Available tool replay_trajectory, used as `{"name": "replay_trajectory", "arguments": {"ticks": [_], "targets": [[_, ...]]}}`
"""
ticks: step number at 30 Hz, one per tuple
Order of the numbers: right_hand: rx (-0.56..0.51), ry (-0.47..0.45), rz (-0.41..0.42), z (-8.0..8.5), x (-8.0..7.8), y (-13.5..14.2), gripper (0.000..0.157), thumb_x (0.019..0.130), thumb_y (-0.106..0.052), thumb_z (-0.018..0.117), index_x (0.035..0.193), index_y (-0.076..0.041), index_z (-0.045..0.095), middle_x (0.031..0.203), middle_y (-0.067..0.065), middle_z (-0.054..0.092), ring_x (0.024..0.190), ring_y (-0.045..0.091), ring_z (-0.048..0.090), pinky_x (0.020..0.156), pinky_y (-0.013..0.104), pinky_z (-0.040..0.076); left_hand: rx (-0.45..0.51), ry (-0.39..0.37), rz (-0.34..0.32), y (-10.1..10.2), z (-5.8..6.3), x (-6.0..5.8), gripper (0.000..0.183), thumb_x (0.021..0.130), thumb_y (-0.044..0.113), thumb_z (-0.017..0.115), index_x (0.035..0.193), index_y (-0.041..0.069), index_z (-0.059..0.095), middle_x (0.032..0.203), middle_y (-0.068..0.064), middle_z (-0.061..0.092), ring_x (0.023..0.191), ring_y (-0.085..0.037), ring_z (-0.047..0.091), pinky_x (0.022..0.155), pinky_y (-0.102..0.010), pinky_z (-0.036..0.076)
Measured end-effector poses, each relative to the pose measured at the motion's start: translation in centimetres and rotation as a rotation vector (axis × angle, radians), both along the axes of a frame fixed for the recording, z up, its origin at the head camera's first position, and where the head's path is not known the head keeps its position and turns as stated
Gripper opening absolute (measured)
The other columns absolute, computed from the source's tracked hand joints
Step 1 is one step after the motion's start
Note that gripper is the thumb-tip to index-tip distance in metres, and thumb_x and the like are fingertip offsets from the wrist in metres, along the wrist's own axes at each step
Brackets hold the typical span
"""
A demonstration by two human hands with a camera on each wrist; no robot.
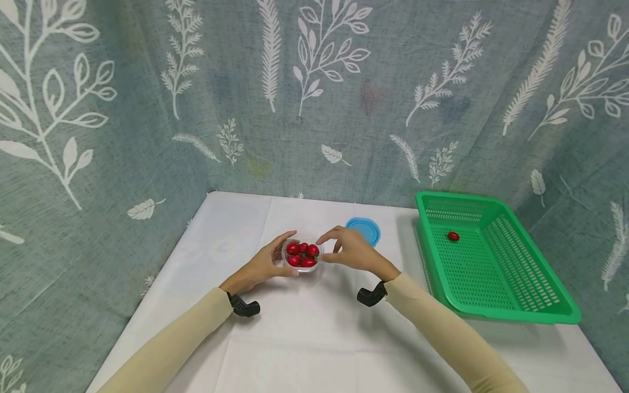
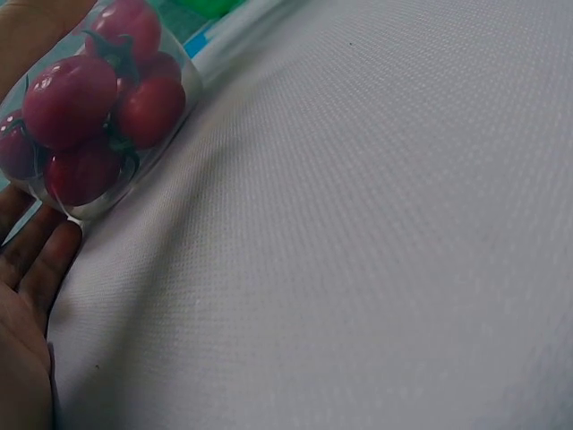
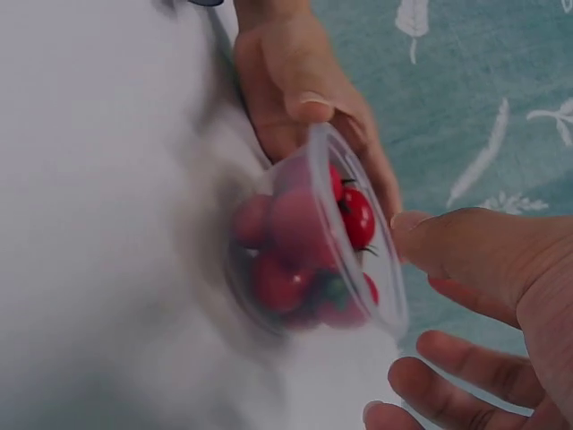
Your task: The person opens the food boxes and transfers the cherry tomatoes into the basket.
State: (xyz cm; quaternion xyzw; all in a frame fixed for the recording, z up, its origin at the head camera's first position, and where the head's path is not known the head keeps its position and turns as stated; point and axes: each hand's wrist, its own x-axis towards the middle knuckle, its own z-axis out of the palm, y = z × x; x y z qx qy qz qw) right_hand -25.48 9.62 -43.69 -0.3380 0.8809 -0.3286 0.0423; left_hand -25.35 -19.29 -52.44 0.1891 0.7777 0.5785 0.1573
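Observation:
A round clear plastic tub of red cherry tomatoes with green stems is in the middle of the white cloth. My left hand grips its left side, thumb at the near rim and fingers round the far side. In the left wrist view, fingertips lie against the tub's wall. To the tub's right is my right hand, fingers loosely bent and spread. The right wrist view has its thumb right at the rim, the other fingers apart from the tub and nothing between them.
A blue round lid lies on the cloth behind my right hand. At the right stands a green plastic basket with one tomato inside. A patterned curtain hangs at the back and sides.

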Motion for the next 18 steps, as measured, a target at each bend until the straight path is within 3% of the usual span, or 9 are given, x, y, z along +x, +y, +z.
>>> {"name": "replay_trajectory", "arguments": {"ticks": [10, 18], "targets": [[-0.014, -0.008, 0.057, -0.9, 0.3, -1.8, 0.034, 0.092, -0.023, 0.081, 0.122, -0.008, 0.074, 0.122, 0.006, 0.068, 0.083, 0.015, 0.064, 0.071, 0.027, 0.054, -0.006, 0.021, -0.002, -0.1, 0.0, -0.2, 0.109, 0.079, 0.036, 0.092, 0.164, 0.033, 0.025, 0.169, -0.004, 0.024, 0.151, -0.037, 0.028, 0.120, -0.062, 0.024], [0.062, -0.039, 0.086, -1.1, 0.3, -2.6, 0.032, 0.095, -0.024, 0.077, 0.124, -0.009, 0.075, 0.122, 0.005, 0.071, 0.085, 0.017, 0.061, 0.071, 0.028, 0.052, -0.013, 0.012, 0.011, 0.0, -0.1, 0.0, 0.105, 0.080, 0.031, 0.092, 0.162, 0.038, 0.027, 0.168, -0.002, 0.026, 0.151, -0.036, 0.029, 0.120, -0.060, 0.025]]}}
